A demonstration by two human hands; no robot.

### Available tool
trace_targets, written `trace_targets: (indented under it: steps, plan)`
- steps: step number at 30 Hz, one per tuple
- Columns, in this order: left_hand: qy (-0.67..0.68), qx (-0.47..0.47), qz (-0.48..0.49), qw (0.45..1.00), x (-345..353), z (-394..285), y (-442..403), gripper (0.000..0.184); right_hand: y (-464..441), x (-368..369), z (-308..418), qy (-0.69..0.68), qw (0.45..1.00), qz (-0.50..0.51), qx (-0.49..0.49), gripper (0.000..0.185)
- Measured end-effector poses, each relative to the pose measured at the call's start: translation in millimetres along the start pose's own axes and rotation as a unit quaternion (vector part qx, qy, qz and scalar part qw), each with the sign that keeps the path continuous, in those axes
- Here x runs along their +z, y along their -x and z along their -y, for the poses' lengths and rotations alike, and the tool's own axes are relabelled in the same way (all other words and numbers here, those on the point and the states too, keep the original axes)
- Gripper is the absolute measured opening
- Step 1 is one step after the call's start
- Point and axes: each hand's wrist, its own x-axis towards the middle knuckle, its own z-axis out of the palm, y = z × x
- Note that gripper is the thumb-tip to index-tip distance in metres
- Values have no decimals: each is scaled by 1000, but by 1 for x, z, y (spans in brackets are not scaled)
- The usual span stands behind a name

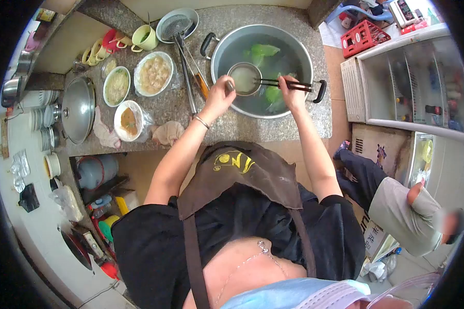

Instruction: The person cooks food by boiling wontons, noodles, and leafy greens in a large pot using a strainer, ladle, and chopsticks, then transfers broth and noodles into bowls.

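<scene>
A large metal pot (307,56) of cloudy liquid stands on the stone counter, with green leaves (264,50) floating in it. My left hand (220,97) is closed around the handle of a round strainer (245,78), whose basket sits in the pot's left part, with pale food inside that I cannot make out. My right hand (293,92) grips dark chopsticks (307,86) over the pot's right side, their tips reaching left into the strainer.
Left of the pot are a bowl of dumplings (154,73), a bowl of noodles (117,86), a bowl of brown sauce (129,121), cloths (168,133) and a lid (78,110). A skimmer (176,28) rests behind. Another person (404,213) is at the right, near a fridge (412,77).
</scene>
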Motion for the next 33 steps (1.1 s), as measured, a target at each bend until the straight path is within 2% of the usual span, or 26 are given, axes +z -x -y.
trace_targets:
  steps: [3,5,6,8,11,13,14,15,17,19,21,23,25,26,29,30,31,33]
  plan:
    - [46,-7,-1,999,-3,0,-6,20,-6,12,-20,46,998,-17,-33,19]
    - [-8,-53,49,997,-1,-14,-1,21,-9,28,-48,-59,997,-27,31,21]
    - [-16,-12,35,999,5,-11,1,22,-7,28,-55,-60,997,-26,32,21]
    - [-18,-8,36,999,7,-13,2,23,-1,27,-62,-235,962,-49,130,24]
    - [-22,-6,35,999,4,-16,1,24,5,9,-63,-298,935,-60,184,26]
    - [22,30,2,999,1,-13,3,18,9,-5,-56,-274,942,-58,183,27]
    - [-10,53,-27,998,1,-5,-1,18,12,-7,-54,-290,937,-62,187,27]
    - [-11,54,-29,998,0,1,2,18,11,-10,-52,-305,931,-67,187,27]
    - [12,-13,3,1000,-1,7,1,18,7,-17,-45,-306,933,-69,176,26]
    - [33,11,5,999,3,9,2,17,6,-21,-38,-308,933,-70,173,26]
    - [-1,28,-5,1000,-3,-7,-1,17,3,-24,-26,-238,962,-57,118,27]
    - [5,40,-13,999,-2,-1,-5,17,-3,-17,-30,-232,968,-50,83,25]
    - [1,24,12,1000,-3,-7,-5,18,-6,-9,-31,-82,996,-7,32,23]
    - [1,26,14,1000,-2,-8,-5,18,-6,-5,-23,-22,1000,-16,8,21]
    - [-8,42,8,999,3,-10,-7,17,-6,23,-52,-65,998,-11,20,22]
    - [-22,26,29,999,3,-10,-6,19,-4,25,-55,-106,992,-5,72,23]
    - [-36,11,50,998,4,-9,-6,23,-1,25,-59,-107,992,-6,69,23]
    - [-40,11,54,998,3,-16,-4,23,3,24,-65,-280,944,-48,166,24]
